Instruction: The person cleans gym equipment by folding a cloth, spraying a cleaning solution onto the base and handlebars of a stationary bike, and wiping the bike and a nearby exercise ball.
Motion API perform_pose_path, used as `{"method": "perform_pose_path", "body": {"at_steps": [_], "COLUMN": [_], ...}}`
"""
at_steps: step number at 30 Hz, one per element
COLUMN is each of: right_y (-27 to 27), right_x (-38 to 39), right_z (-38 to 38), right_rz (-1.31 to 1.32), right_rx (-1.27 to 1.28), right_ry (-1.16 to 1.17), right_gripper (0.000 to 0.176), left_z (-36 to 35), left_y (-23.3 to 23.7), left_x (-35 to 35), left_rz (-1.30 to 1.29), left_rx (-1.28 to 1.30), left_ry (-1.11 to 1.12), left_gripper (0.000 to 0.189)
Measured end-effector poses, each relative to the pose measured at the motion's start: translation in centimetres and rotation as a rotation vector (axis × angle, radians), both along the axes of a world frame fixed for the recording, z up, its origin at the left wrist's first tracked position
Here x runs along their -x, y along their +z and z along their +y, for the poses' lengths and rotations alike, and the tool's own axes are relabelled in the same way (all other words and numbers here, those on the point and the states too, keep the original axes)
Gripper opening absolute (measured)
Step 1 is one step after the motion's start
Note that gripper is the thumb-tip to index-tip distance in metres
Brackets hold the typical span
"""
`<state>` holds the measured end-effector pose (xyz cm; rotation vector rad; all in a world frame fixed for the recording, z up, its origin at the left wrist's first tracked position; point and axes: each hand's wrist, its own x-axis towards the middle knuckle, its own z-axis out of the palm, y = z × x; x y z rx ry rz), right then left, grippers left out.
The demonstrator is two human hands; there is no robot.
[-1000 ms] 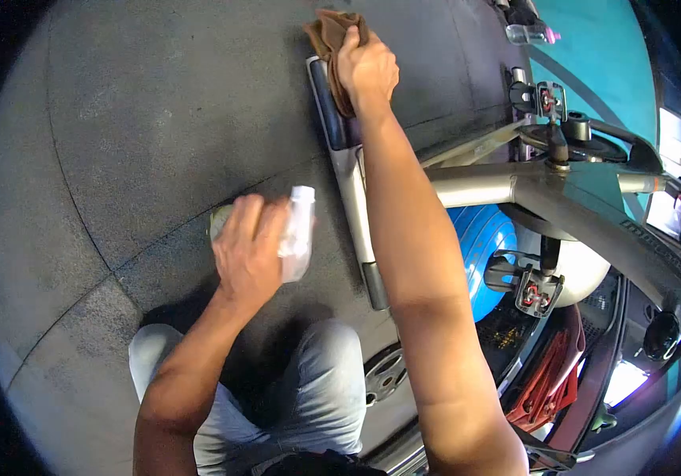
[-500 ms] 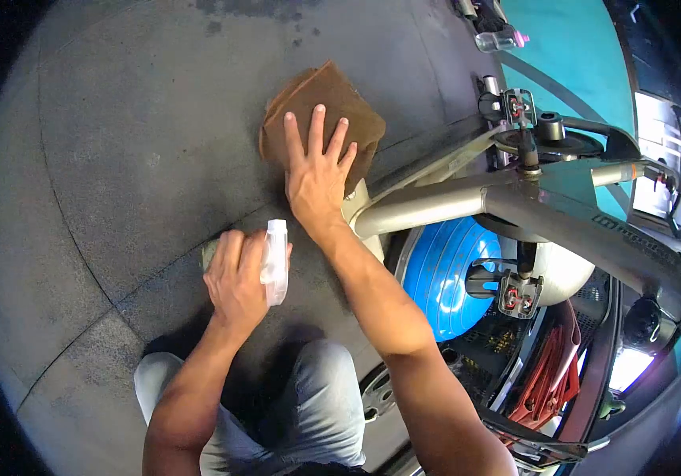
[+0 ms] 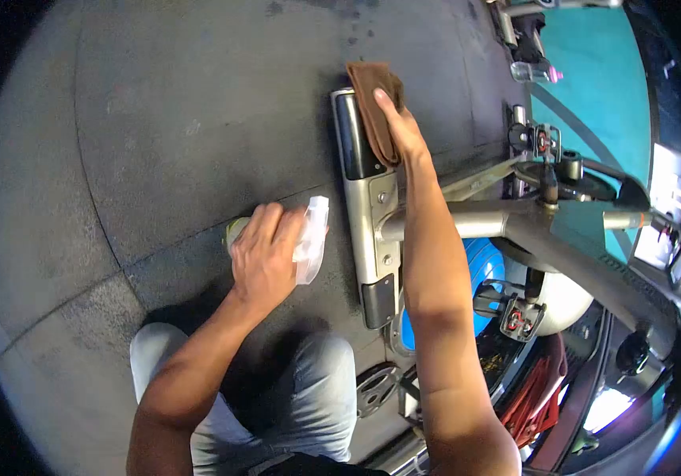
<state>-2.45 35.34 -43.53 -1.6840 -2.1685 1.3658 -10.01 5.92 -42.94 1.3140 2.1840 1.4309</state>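
My left hand (image 3: 263, 247) is wrapped round a spray bottle (image 3: 312, 244) with a clear white nozzle head, held above the dark floor. Most of the bottle's body is hidden by the fingers. Farther forward, my right hand (image 3: 405, 131) grips a folded brown cloth (image 3: 370, 107), its thumb on top and the other fingers out of sight. The cloth lies along the right side of the black end of a metal machine foot (image 3: 362, 218).
A grey frame tube (image 3: 455, 224) runs right from the foot. Beyond my right forearm are a blue exercise ball (image 3: 483, 266), red folded items (image 3: 535, 401) and a weight plate (image 3: 377, 389). A clear bottle with a pink cap (image 3: 532, 73) lies at the upper right.
My right hand has gone from lying flat on the spread cloth to gripping it folded, farther right, and the machine foot now shows. The left hand and spray bottle appear slightly farther right.
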Motion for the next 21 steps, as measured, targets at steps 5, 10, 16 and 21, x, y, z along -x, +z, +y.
{"method": "perform_pose_path", "body": {"at_steps": [5,10,16,21], "right_y": [0.2,0.0,-0.2,0.3], "right_x": [-3.6,-6.1,1.5,10.4], "right_z": [-3.0,-10.9,-7.3,3.3], "right_rz": [-0.108,-0.244,-0.237,-0.598], "right_rx": [-0.260,-0.729,-1.031,-0.212], "right_ry": [0.042,0.105,0.750,0.474], "right_gripper": [0.069,0.048,0.059,0.057], "left_z": [0.1,-0.5,-0.9,-0.8], "left_y": [0.2,0.4,0.3,0.1], "left_x": [1.3,1.5,1.4,1.6], "left_rz": [-0.088,-0.198,-0.162,-0.181], "left_rx": [-0.004,0.049,0.038,0.036], "left_ry": [0.069,-0.015,-0.031,-0.028], "left_gripper": [0.030,0.043,0.038,0.038]}}
